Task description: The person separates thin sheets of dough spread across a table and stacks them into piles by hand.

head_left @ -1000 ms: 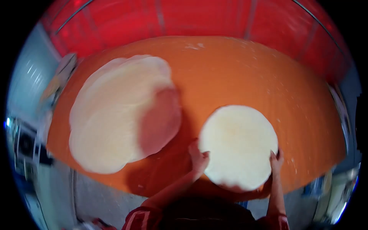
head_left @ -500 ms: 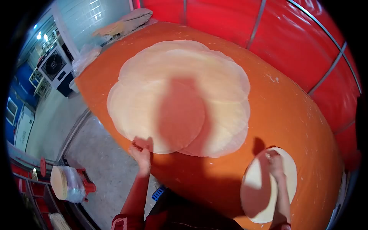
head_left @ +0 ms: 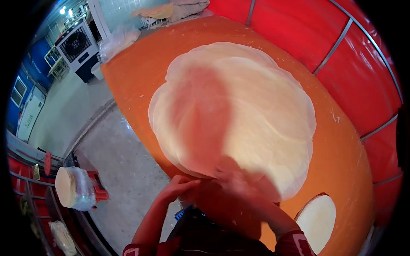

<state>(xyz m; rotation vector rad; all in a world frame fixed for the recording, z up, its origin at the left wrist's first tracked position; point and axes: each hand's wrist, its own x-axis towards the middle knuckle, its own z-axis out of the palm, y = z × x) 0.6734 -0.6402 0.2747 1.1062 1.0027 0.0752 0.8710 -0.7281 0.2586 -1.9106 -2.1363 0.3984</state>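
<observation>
Reaching w/ bent L hand (head_left: 176, 187) & R hand (head_left: 240, 184), can't tell grips, nr thin sheets (head_left: 267, 123) by table (head_left: 348, 170) front edge, needing soft touch.

Red sheeting (head_left: 367, 89) crossed by metal bars (head_left: 335, 45) along the upper right. At upper left, bright lights (head_left: 62, 10), a pale glossy wall (head_left: 115, 17), a boxy fan unit (head_left: 79, 45) and a blue wall (head_left: 40, 62) with a window (head_left: 18, 91). Below, a long white cabinet (head_left: 30, 117). Grey floor (head_left: 124, 158) across the left; red stool (head_left: 101, 194) at lower left; broad orange tabletop (head_left: 132, 81) through the centre.
</observation>
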